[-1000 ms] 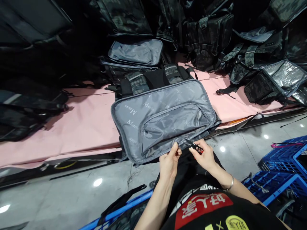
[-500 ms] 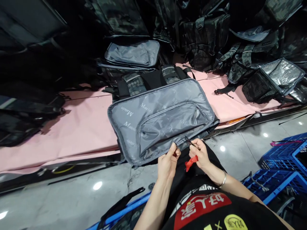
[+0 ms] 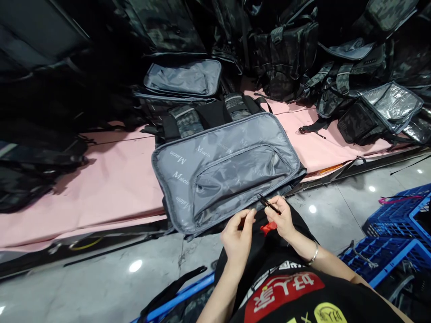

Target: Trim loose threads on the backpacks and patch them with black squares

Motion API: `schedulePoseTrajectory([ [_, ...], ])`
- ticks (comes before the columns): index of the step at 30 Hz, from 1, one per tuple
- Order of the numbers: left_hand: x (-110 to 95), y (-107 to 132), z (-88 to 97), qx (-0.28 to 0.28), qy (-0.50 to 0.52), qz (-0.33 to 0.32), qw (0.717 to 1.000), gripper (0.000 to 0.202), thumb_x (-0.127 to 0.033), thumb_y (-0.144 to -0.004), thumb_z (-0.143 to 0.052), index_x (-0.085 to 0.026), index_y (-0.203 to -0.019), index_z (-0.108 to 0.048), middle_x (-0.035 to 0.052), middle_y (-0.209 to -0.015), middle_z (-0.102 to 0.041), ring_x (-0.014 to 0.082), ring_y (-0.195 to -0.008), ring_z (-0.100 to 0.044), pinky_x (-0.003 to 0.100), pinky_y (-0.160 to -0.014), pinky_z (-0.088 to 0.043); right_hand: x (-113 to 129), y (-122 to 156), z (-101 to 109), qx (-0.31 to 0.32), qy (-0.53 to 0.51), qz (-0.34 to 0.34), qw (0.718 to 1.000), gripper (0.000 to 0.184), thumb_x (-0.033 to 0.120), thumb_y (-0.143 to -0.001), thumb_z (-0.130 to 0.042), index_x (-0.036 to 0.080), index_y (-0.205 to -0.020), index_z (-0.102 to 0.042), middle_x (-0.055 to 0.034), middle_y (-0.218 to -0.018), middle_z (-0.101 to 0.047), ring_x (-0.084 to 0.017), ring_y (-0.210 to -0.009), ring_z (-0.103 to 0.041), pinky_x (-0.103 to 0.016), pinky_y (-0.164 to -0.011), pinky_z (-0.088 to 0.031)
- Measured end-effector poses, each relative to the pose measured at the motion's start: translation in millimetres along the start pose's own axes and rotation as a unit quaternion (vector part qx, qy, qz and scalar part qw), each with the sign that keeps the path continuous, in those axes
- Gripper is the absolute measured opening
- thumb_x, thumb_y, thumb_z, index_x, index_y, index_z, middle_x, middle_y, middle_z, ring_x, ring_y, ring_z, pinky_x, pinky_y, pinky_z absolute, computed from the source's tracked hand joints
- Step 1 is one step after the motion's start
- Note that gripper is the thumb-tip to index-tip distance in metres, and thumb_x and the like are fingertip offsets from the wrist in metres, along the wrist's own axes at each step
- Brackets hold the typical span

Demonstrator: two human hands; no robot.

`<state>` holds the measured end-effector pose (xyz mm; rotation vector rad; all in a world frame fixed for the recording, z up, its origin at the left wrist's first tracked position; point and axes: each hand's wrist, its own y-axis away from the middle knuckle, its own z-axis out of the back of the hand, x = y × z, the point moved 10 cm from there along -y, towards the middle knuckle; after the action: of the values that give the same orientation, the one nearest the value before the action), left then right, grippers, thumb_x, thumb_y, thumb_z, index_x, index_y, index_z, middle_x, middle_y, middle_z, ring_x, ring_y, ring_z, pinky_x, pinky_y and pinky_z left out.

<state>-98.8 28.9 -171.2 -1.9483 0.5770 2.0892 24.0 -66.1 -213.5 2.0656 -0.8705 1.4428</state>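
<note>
A dark camouflage backpack lies opened out, its grey lining (image 3: 208, 154) printed with "Matein" and facing up. My right hand (image 3: 282, 217) grips small black thread snips (image 3: 268, 204), their tip at the lining's near edge. A red strip of cloth (image 3: 268, 228) hangs below that hand. Close to the same edge, my left hand (image 3: 238, 231) has thumb and forefinger pinched together. Whatever may be between those fingertips is too small to make out.
Pink cloth (image 3: 121, 175) covers the bench. More backpacks (image 3: 286, 58) stand along the back, and one with a silvery lining (image 3: 392, 105) lies at right. Blue crates (image 3: 387, 253) are on the floor to the right, and another blue crate (image 3: 182, 296) is below me.
My left hand has come off the lining's edge and turned, its thumb and forefinger now pinched just below it. The right hand with the snips has hardly moved.
</note>
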Motion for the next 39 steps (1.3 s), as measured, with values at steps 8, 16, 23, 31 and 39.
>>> schedulePoseTrajectory([
  [8,-50.1,-1.3,-1.2,-0.074,-0.196,-0.203,0.957,0.018,-0.023,-0.063,-0.073,-0.026,-0.081,-0.073,0.0043,-0.078,-0.065,0.0146,-0.067,-0.054,0.024,-0.065,-0.035,15.5,1.1,1.1,-0.023,0.078,0.033,0.996,0.028,0.042,-0.072,-0.061,0.019,-0.077,-0.047,0.0048,-0.06,-0.047,-0.007,-0.05,-0.042,-0.019,-0.049,-0.037],
  [16,-75.8,15.4,-26.9,-0.071,-0.416,-0.456,0.784,0.004,-0.018,-0.077,-0.057,-0.017,-0.076,-0.061,0.0063,-0.072,-0.063,0.0186,-0.069,-0.055,0.032,-0.069,-0.034,49.3,12.2,9.3,-0.067,0.385,0.155,0.907,0.022,0.036,-0.08,-0.055,0.017,-0.09,-0.056,-0.0022,-0.072,-0.061,-0.01,-0.058,-0.056,-0.02,-0.057,-0.046],
  [23,-73.1,11.4,-28.4,-0.061,-0.414,-0.456,0.786,0.003,-0.017,-0.079,-0.055,-0.018,-0.077,-0.057,0.0053,-0.072,-0.062,0.0182,-0.07,-0.054,0.032,-0.071,-0.033,55.5,17.4,5.6,-0.056,0.406,0.185,0.893,0.018,0.032,-0.084,-0.05,0.016,-0.086,-0.059,-0.0041,-0.077,-0.065,-0.011,-0.064,-0.06,-0.019,-0.059,-0.046],
  [31,-62.9,-1.9,-24.3,-0.032,-0.441,-0.407,0.799,0.007,-0.018,-0.079,-0.053,-0.018,-0.073,-0.057,0.0036,-0.07,-0.061,0.0184,-0.07,-0.053,0.031,-0.069,-0.033,41.0,9.5,1.0,0.014,0.416,0.109,0.903,0.023,0.04,-0.081,-0.053,0.018,-0.086,-0.058,0.0,-0.068,-0.061,-0.009,-0.054,-0.055,-0.018,-0.054,-0.042],
  [39,-58.2,-21.0,-11.0,-0.011,-0.343,-0.349,0.872,0.012,-0.022,-0.079,-0.051,-0.018,-0.07,-0.057,0.0029,-0.07,-0.059,0.0168,-0.069,-0.052,0.03,-0.069,-0.036,42.5,3.7,-1.1,0.03,0.415,0.119,0.901,0.024,0.039,-0.084,-0.048,0.018,-0.083,-0.06,-0.0016,-0.071,-0.063,-0.011,-0.061,-0.056,-0.02,-0.06,-0.043],
])
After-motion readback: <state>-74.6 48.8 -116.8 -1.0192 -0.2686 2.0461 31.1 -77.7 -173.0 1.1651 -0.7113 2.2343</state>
